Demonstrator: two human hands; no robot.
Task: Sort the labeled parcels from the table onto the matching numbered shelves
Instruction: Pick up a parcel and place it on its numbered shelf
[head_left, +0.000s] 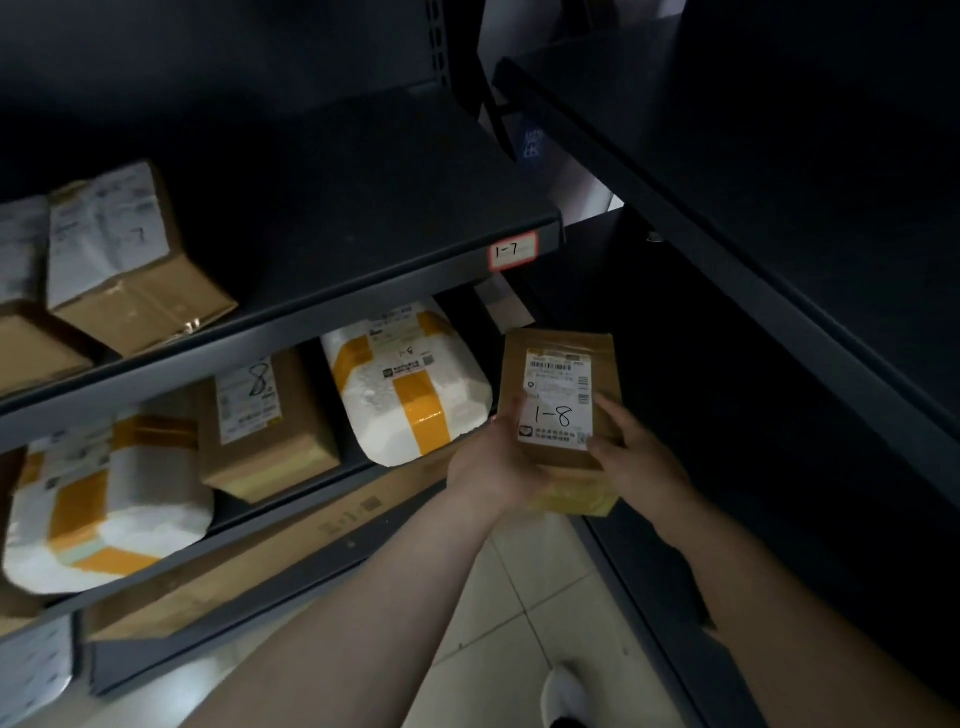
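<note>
In the head view, the step in hand is shelving the brown parcel (558, 364), whose white label carries a handwritten 1-8. The tag (513, 251) on the upper shelf's edge reads 1-7, so that level is wrong. The lower shelf (348, 475) looks like the match: its white foam parcel (410, 384) is marked 1-8 and its brown box (265, 421) bears an 8. No tag for that lower shelf can be seen. The only free room there appears to be at the right end, just beside the foam parcel. To do it well, the person would likely slide the parcel in label up, keep it level, and avoid pushing the foam parcel further left. The opening looks narrow, so going in short end first seems wise.

The parcel is off the shelf, near its right end and above the tiled floor (545, 597). The left hand (493, 462) grips its lower left edge, fingers curled around it. The right hand (639, 457) holds the lower right side, with its thumb lying on the label.
</note>
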